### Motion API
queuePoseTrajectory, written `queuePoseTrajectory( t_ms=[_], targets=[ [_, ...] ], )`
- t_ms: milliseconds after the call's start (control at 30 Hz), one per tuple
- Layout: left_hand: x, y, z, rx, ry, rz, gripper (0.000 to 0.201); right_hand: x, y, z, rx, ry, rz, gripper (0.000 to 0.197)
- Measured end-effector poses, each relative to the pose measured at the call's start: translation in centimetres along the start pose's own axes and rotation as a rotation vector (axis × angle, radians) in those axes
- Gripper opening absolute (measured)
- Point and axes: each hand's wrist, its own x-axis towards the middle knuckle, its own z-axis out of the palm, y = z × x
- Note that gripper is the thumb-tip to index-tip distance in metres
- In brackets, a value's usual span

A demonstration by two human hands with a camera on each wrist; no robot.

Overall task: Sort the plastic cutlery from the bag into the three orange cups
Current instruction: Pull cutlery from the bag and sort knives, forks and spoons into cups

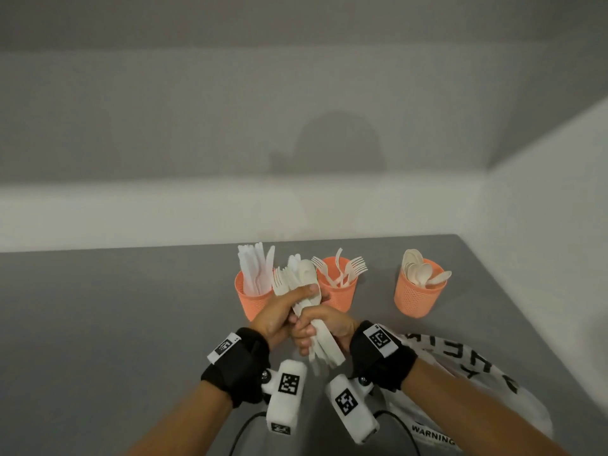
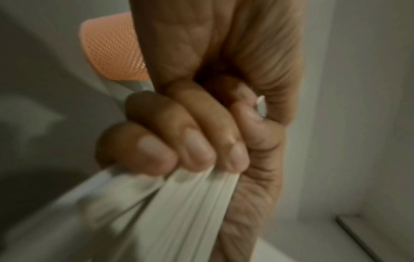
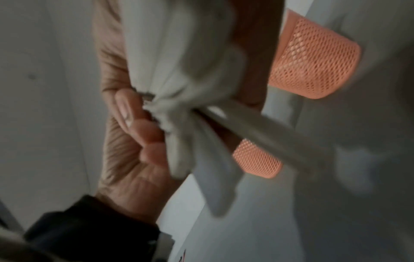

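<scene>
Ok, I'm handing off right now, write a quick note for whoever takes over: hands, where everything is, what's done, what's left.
Left hand: grips the upper part of a mixed cutlery bundle, thumb across it.
Right hand: its grip is round the bundle's handle ends.
The bundle is held above the grey table, in front of the cups.
Left cup holds knives, middle cup forks, right cup spoons.
The bag lies near the right forearm; contents not visible.
Done: each cup is partly filled.
Left: sort the held bundle, with forks and a spoon visible, then check the bag.
</scene>
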Motion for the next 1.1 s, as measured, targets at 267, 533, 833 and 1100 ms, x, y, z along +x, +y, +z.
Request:
queuePoseTrajectory(
  t_ms=[267,533,833,1100],
  targets=[
    [1.2,-0.1,2.0,0.288,0.485,0.285,0.01,0.6,1.4,0.3,-0.457,0.495,-0.29,0.024],
    [0.7,2.0,1.6,0.182,0.261,0.219,0.045,-2.3,-0.5,-1.5,0.151,0.222,-0.195,0.018],
    [0.8,3.1,1.0,0.189,0.329,0.218,0.013,-3.0,0.5,-1.7,0.032,0.178,-0.196,0.022],
    [0.9,2.4,0.4,0.306,0.408,0.275,0.019,-2.6,0.7,-2.0,-0.022,0.202,-0.187,0.014]
  ],
)
